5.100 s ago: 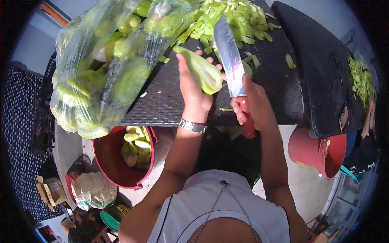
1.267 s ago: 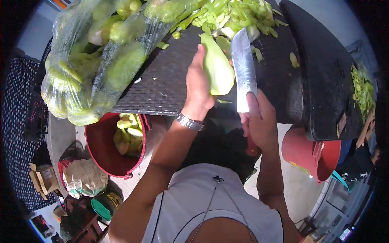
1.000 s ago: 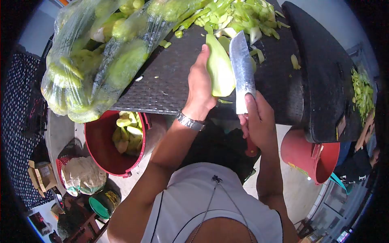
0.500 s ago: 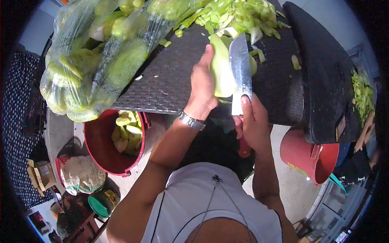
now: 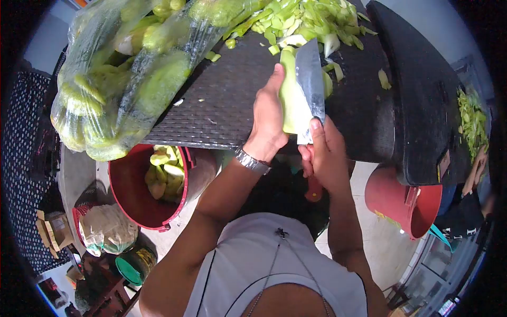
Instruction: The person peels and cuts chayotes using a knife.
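Observation:
My left hand (image 5: 268,113), with a metal watch on its wrist, is wrapped round a pale green vegetable (image 5: 290,95) held upright above the table. My right hand (image 5: 326,150) grips the red handle of a broad knife (image 5: 310,79). The blade points up and lies against the right side of the vegetable, covering part of it. A heap of green peels (image 5: 317,21) lies beyond the blade, at the far side of the dark woven table (image 5: 211,119). To the left of my hands rests a clear plastic bag (image 5: 124,79) full of green vegetables.
Below the table's left edge stands a red bucket (image 5: 122,195) with peeled vegetables inside. Another red bucket (image 5: 385,195) stands at the right, under a black chair or table part (image 5: 422,100). A person's hand (image 5: 476,171) shows at the far right, near more green peels (image 5: 471,124).
The vegetable has turned in my left hand and shifted slightly right. The knife has moved left against it, and a small cut piece now shows near its tip.

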Motion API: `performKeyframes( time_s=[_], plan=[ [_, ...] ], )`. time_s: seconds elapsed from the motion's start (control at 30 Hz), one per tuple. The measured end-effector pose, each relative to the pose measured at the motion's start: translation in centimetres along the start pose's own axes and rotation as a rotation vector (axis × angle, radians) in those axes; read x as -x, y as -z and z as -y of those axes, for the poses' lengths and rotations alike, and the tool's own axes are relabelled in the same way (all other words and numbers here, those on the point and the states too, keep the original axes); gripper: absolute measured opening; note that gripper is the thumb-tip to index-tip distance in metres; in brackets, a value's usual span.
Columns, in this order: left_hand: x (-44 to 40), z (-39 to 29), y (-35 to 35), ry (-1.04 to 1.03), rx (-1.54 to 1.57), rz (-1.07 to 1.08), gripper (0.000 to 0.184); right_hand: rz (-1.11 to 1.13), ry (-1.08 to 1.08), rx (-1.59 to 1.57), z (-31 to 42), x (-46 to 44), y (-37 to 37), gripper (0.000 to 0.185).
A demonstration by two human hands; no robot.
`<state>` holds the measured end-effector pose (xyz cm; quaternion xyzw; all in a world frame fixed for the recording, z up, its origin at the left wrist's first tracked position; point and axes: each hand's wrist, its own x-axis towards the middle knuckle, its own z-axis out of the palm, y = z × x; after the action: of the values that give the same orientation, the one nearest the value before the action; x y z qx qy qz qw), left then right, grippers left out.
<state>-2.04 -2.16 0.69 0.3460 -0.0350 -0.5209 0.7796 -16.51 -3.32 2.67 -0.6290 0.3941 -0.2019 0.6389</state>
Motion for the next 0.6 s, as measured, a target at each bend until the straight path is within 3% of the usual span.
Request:
performKeyframes(
  time_s=[0.13,0.2,0.4,0.43,0.53,0.6],
  plan=[
    [-0.6,-1.3,0.5,0.021,0.089,0.143,0.054,0.081,0.066,0.043,-2.3,0.5,-0.5,0.035],
    [-0.4,-0.7,0.2,0.02,0.063,0.09,0.057,0.072,0.039,-0.01,-1.5,0.7,-0.6,0.035],
    [-1.5,-1.1,1.0,-0.037,0.147,-0.021,0.056,0.071,-0.227,-0.337,1.3,0.6,1.4,0.03],
    [-1.0,-1.8,1.4,-0.003,0.12,0.09,0.057,0.028,-0.219,-0.353,1.7,0.2,2.0,0.03],
    [-1.1,-2.1,2.9,0.051,0.241,0.255,0.058,-0.14,0.053,-0.268,3.4,-1.8,4.0,0.028],
    [-0.8,-2.3,3.1,0.101,0.274,0.234,0.059,-0.341,0.291,-0.026,5.2,-4.6,5.4,0.033]
  ],
)
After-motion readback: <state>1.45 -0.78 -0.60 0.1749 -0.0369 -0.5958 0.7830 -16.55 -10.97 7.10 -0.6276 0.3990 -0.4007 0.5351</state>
